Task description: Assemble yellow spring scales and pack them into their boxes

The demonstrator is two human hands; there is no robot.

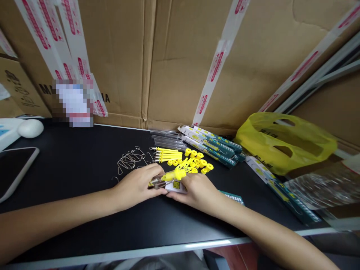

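Note:
My left hand is closed around a clear tube with yellow plastic parts. A narrow white and teal box is gripped by my right hand, with its white end beside the tube; its far teal end sticks out past my wrist. Whether the tube is partly inside the box I cannot tell. Just beyond my hands lie loose yellow caps and a row of yellow rods with metal ends. Bent wire hooks are piled beyond my left hand.
Clear plastic tubes and stacked printed boxes lie at the back of the black table. Another box and a yellow plastic bag are at right. A phone-like device lies left. Large cardboard stands behind.

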